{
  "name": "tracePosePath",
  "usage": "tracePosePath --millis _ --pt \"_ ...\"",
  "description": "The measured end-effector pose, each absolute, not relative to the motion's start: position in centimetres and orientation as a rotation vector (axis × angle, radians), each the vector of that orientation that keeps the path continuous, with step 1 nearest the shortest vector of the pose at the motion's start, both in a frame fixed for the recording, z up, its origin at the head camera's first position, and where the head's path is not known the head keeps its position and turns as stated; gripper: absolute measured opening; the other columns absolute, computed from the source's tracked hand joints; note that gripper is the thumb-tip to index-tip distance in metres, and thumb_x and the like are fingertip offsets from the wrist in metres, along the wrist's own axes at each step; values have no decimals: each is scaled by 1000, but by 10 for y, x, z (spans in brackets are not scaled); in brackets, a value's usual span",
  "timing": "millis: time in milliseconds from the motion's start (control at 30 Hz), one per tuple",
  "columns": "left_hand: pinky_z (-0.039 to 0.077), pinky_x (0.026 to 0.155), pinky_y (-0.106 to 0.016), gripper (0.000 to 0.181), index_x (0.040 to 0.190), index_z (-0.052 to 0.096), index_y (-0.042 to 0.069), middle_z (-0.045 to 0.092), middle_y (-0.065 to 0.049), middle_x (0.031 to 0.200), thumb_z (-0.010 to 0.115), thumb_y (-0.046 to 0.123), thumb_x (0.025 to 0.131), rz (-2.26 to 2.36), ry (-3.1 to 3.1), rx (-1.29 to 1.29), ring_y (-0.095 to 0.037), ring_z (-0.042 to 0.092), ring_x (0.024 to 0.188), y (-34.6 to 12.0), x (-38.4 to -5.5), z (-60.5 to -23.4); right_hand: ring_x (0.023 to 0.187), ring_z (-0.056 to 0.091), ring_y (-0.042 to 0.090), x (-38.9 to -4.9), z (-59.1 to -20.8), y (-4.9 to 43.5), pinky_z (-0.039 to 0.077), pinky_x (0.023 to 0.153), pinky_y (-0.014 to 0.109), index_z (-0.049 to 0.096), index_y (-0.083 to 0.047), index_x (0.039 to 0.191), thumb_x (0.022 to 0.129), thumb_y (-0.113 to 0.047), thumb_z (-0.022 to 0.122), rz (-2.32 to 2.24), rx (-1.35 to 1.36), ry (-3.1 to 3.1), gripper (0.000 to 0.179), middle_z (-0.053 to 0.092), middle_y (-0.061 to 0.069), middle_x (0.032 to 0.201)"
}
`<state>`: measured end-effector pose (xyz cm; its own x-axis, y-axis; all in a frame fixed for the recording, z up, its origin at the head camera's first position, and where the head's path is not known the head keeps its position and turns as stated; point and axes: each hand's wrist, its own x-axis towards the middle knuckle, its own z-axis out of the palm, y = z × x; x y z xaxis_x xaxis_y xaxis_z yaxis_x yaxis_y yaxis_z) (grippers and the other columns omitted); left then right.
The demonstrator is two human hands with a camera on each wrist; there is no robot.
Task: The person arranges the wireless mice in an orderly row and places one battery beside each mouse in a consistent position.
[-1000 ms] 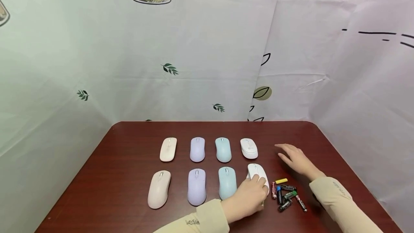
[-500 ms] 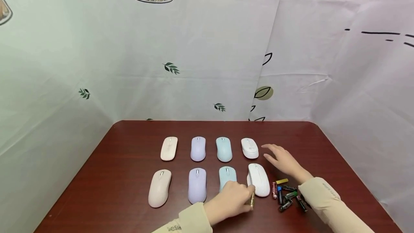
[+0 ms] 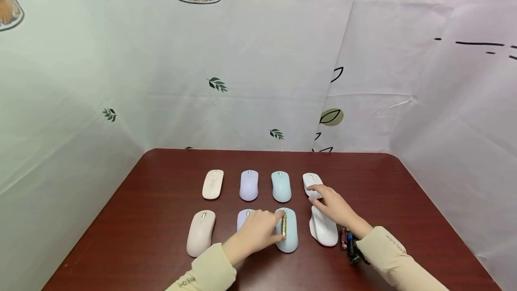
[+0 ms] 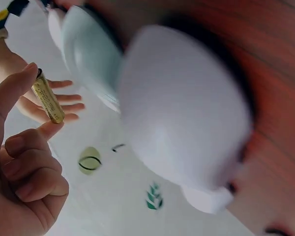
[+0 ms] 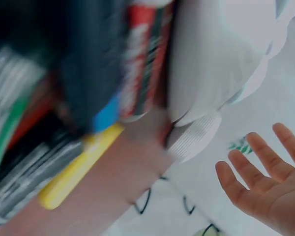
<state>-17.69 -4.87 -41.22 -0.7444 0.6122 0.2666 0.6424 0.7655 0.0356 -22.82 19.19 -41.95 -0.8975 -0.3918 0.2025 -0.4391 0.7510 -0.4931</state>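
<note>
Above nearer blue mouse (image 3: 291, 233), seemingly | left fingers (image 4: 14, 87) pinch gold battery (image 4: 48, 98)

- The left hand (image 3: 256, 231) pinches a gold battery (image 3: 284, 227) between thumb and finger, in line with the near blue mouse (image 3: 289, 243).
- The right hand (image 3: 334, 209) reaches leftward, its fingers across part of the far white mouse (image 3: 311, 179); contact is unclear.
- Just below that hand lies the near white mouse (image 3: 326, 232).
- The near purple mouse (image 3: 243, 217) is mostly hidden by the left hand; left of it sits a beige mouse (image 3: 200, 235).
- The far row also has a cream mouse (image 3: 212, 184), a purple mouse (image 3: 249, 186) and a blue mouse (image 3: 281, 187).
- More batteries (image 3: 350, 242) lie partly behind the right sleeve (image 3: 379, 248).
- Behind the red-brown table (image 3: 133, 228) hangs a pale printed cloth (image 3: 266, 57).
</note>
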Motion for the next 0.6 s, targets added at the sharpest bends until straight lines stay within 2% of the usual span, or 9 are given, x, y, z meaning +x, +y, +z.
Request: tracePosePath --millis 167,400,533,600 --pt "32 42 -20 48 107 63 14 59 7 59 78 42 71 -246 -2723 -931 -4 43 46 -69 -184 -415 105 61 27 -222 -421 173 50 81 39 60 -5 119 92 -16 58 783 786 -2830 29 63 9 119" --pt "39 47 -26 46 106 63 14 64 5 67 79 38 71 -328 -2755 -829 -12 56 53 -96 -191 -413 106 61 24 -213 -419 151 49 86 41 62 -3 114 90 -14 60 678 965 -2731 26 65 7 112" --pt "42 51 -28 44 105 64 12 68 2 77 79 35 71 -362 -2767 -777 -15 63 63 -110 -194 -413 105 61 22 -206 -420 146 49 85 42 63 -6 112 89 -13 62 626 1014 -2688 24 65 6 111" --pt "42 51 -27 43 105 64 12 67 2 75 80 33 70 -395 -2771 -736 -13 61 63 -119 -195 -412 105 61 22 -205 -421 145 49 84 43 63 -7 111 88 -13 63 601 1026 -2663 24 64 5 111"
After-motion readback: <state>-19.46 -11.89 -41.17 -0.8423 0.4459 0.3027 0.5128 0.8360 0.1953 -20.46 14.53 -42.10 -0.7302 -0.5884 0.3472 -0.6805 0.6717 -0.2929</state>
